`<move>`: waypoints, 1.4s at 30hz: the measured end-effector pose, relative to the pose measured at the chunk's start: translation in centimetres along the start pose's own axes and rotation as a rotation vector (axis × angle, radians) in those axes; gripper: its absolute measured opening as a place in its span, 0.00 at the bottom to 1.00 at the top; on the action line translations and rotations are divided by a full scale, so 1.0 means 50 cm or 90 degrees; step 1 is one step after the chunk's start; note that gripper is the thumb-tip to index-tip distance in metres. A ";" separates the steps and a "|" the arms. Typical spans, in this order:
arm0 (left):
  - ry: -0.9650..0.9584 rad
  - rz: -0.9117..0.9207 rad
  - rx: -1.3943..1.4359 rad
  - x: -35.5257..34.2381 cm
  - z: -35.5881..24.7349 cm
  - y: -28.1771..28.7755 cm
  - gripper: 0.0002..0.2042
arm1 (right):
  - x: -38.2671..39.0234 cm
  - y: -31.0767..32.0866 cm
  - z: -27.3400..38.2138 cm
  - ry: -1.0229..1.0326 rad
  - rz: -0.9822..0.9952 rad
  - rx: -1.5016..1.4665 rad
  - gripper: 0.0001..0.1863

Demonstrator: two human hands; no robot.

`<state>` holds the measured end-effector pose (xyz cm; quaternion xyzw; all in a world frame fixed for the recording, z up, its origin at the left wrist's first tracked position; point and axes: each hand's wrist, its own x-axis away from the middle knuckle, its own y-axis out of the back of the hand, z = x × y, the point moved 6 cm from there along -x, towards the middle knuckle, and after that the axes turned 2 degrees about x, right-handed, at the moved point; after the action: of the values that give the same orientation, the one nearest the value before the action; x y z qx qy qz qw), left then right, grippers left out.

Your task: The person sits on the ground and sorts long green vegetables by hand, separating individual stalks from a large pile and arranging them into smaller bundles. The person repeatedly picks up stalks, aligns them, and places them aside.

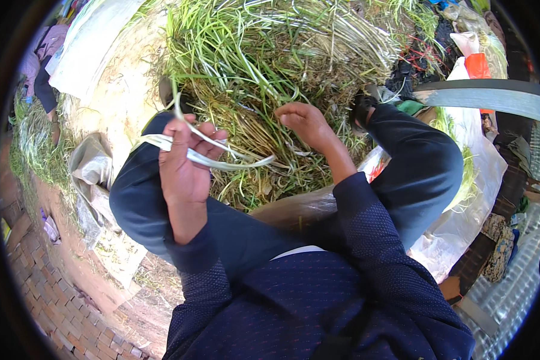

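Note:
Several long white-and-pale-green plant stalks (207,161) hang across my left hand (185,168), which is raised over my left thigh. Its palm faces up, and the thumb and bent fingers close around the stalks; one of them loops out to the right. My right hand (308,126) is over the heap of green stalks (222,54) between my legs, its fingers curled in. Whether anything small is pinched in it cannot be made out. Straw-coloured stems (354,45) lie side by side at the far right of the heap.
I sit with knees spread, a clear plastic sheet (297,207) beneath the heap. To the right are a curved metal band (486,97), an orange-red bag (477,66) and white plastic sheeting (462,210). Another person (45,60) and more greens (39,144) are at far left, above brick paving (60,306).

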<state>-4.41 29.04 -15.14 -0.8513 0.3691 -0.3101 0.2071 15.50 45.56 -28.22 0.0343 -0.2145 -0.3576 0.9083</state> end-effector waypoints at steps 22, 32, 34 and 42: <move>-0.049 0.008 -0.134 0.012 0.077 0.010 0.10 | 0.107 -0.187 0.130 -0.057 0.167 -0.448 0.07; -0.151 0.030 0.029 0.053 -0.068 0.019 0.09 | 0.100 0.006 -0.156 0.009 -0.150 0.399 0.12; -0.147 0.043 0.095 0.059 -0.106 0.031 0.10 | 0.112 0.064 -0.242 -0.223 -0.253 0.316 0.13; -0.064 0.150 0.239 0.039 -0.089 0.015 0.15 | 0.035 0.093 -0.216 -0.161 -0.369 0.367 0.18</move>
<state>-6.74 26.54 -11.64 -0.7632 0.3912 -0.3044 0.4146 24.08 46.89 -36.39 0.3014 -0.3971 -0.5250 0.6898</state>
